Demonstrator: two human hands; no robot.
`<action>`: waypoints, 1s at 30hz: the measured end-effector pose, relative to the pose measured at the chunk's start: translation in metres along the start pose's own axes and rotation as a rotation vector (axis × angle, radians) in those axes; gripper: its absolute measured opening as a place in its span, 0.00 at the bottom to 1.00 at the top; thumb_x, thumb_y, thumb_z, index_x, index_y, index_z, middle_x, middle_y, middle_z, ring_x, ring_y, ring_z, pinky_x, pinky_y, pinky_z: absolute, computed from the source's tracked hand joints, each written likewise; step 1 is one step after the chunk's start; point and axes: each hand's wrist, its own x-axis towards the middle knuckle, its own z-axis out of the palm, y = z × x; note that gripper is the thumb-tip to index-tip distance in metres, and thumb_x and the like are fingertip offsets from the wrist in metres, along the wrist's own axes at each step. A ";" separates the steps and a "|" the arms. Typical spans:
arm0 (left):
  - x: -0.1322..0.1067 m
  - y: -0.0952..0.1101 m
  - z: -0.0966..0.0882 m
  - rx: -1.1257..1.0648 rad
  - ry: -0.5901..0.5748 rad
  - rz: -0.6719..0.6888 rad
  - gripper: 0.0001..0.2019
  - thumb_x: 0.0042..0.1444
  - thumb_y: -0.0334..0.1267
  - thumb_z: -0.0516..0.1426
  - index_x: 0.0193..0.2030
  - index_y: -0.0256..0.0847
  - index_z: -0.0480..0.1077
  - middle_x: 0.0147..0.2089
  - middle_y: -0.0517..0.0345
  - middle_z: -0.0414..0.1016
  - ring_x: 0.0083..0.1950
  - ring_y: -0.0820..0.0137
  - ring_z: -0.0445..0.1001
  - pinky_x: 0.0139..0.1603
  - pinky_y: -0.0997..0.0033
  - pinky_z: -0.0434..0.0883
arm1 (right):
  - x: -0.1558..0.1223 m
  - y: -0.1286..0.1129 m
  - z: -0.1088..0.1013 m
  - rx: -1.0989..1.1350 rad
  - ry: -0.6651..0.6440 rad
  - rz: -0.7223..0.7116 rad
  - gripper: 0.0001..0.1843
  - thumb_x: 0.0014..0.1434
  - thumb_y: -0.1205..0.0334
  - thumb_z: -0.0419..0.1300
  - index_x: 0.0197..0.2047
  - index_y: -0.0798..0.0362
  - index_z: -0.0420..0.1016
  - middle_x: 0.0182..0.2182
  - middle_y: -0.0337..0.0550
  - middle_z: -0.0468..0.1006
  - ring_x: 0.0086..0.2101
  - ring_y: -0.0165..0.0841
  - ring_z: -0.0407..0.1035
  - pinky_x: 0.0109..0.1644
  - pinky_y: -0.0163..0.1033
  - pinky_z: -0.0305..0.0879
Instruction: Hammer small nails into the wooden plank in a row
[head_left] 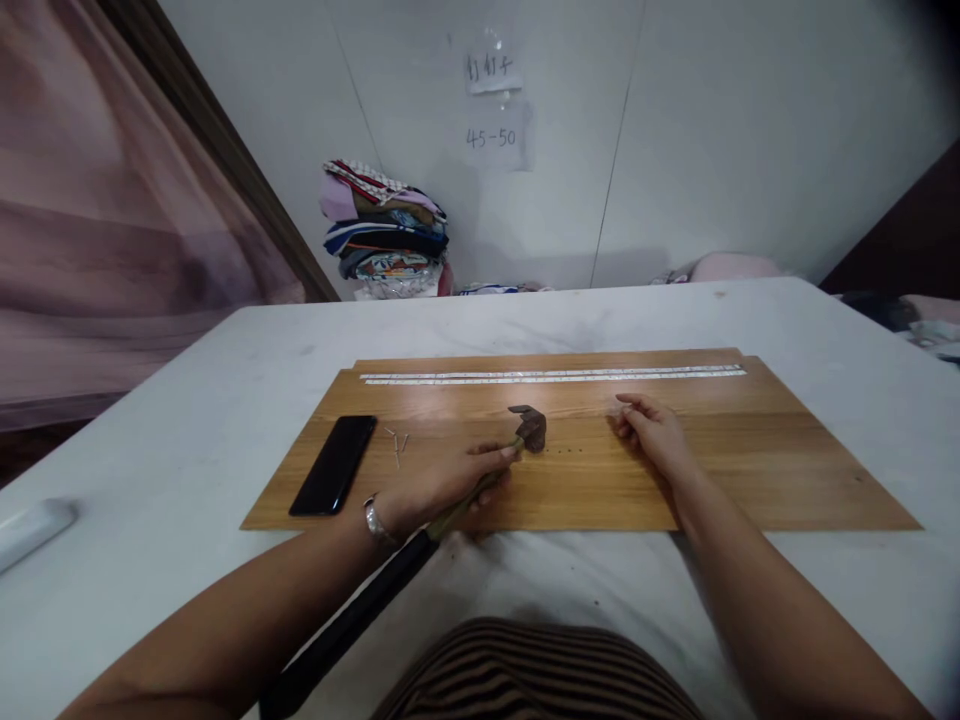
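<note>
My left hand (484, 470) is closed around the neck of a claw hammer (531, 428), close below its rusty head. The hammer's black grip slants back under my left forearm. To the right of the head runs a short row of small dark spots (570, 450) in the wooden board (600, 500); they look like nail heads or holes. Over the right half of the board is my right hand (651, 430), its fingers curled together in a pinch. Something small and pale may be at the fingertips, too small to make out. Several loose nails (397, 447) lie left of the hammer.
A black phone (334, 465) lies on the board's left side. Two white measuring strips (555, 377) run along its far edge. The board rests on a white-covered table (165, 420). Folded clothes (386, 235) are stacked behind, and a pink curtain (112, 170) hangs at left.
</note>
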 end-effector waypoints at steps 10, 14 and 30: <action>-0.001 0.005 0.002 -0.027 0.032 -0.026 0.16 0.59 0.51 0.53 0.36 0.39 0.63 0.25 0.65 0.62 0.20 0.81 0.56 0.20 0.75 0.51 | 0.002 0.002 0.001 0.007 0.018 -0.008 0.21 0.46 0.55 0.60 0.43 0.55 0.73 0.19 0.35 0.71 0.19 0.27 0.64 0.19 0.30 0.55; 0.001 0.001 0.002 -0.023 0.016 -0.015 0.16 0.59 0.51 0.53 0.36 0.38 0.64 0.25 0.66 0.62 0.20 0.81 0.56 0.19 0.75 0.53 | 0.002 0.002 0.002 0.020 0.019 -0.008 0.21 0.45 0.54 0.60 0.42 0.55 0.73 0.18 0.35 0.70 0.19 0.27 0.64 0.19 0.30 0.54; 0.001 -0.008 -0.001 -0.040 -0.002 0.034 0.17 0.58 0.53 0.54 0.34 0.38 0.64 0.24 0.66 0.61 0.21 0.80 0.57 0.19 0.75 0.52 | 0.002 0.002 0.004 0.083 0.014 -0.016 0.23 0.42 0.52 0.62 0.40 0.55 0.73 0.18 0.36 0.71 0.18 0.27 0.63 0.19 0.31 0.53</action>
